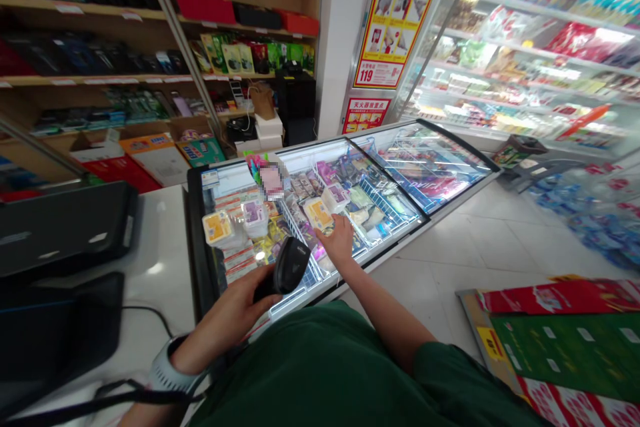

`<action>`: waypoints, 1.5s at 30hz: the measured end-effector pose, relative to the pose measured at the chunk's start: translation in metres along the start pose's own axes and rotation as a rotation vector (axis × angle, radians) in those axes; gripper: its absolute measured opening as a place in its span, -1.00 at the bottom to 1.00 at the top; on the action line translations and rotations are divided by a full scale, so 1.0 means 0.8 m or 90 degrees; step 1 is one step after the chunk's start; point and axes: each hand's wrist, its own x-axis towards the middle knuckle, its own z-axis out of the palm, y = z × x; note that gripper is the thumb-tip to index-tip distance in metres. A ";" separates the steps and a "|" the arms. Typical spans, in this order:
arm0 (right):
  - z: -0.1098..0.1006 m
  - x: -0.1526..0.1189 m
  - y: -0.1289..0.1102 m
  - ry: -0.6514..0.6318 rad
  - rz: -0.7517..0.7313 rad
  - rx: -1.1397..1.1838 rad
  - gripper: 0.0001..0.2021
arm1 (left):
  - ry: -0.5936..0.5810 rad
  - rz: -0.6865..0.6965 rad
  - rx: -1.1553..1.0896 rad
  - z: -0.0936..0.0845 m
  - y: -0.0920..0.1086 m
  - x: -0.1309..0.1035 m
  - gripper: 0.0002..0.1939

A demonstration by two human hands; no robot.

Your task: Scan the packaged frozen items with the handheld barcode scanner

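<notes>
My left hand [257, 290] is wrapped round a black handheld scanner [291, 265], held over the near left part of a glass-topped freezer [385, 233]. To its right, my right hand [340, 238] has its thumb and fingers at the near edge of a clear tub with a yellow label [318, 213], gripping it. Beside that tub sits a purple-labelled tub [336, 195]. Farther left on the glass are another purple-labelled tub [254, 215] and a yellow-labelled tub [218, 228]. A colourful packet [257, 165] lies behind them, next to a blurred-out patch.
On the left, a white counter [165, 240] bears black devices [65, 223]. Shelves of goods [245, 13] stand behind the freezer. A lit refrigerated display [530, 47], bottled water [590, 213] and stacked boxes [565, 340] are on the right.
</notes>
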 end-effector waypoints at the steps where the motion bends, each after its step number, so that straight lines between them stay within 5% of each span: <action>1: 0.005 0.004 0.002 -0.012 0.023 -0.013 -0.46 | 0.012 -0.002 0.017 0.001 -0.007 -0.001 -0.47; 8: 0.027 0.026 0.004 -0.050 0.076 -0.082 -0.45 | 0.100 -0.021 0.153 0.008 -0.044 -0.011 -0.48; 19: 0.039 0.033 -0.005 -0.062 0.069 -0.119 -0.38 | 0.119 -0.044 0.314 0.007 -0.036 -0.024 -0.54; 24: 0.026 0.013 -0.020 -0.019 -0.040 -0.081 -0.51 | 0.147 -0.037 0.335 0.013 -0.055 -0.029 -0.51; 27: 0.030 -0.004 -0.038 -0.087 -0.107 0.011 -0.65 | 0.168 -0.028 0.329 0.018 -0.067 -0.035 -0.50; 33: 0.080 -0.013 -0.082 -0.336 0.087 0.271 -0.73 | 0.177 -0.049 0.295 0.020 -0.078 -0.052 -0.48; 40: 0.146 0.017 -0.140 -0.389 0.258 0.397 -0.68 | 0.193 -0.101 0.236 0.012 -0.079 -0.074 -0.51; 45: 0.170 0.031 -0.162 -0.398 0.378 0.479 -0.66 | 0.210 -0.124 0.212 0.007 -0.080 -0.084 -0.50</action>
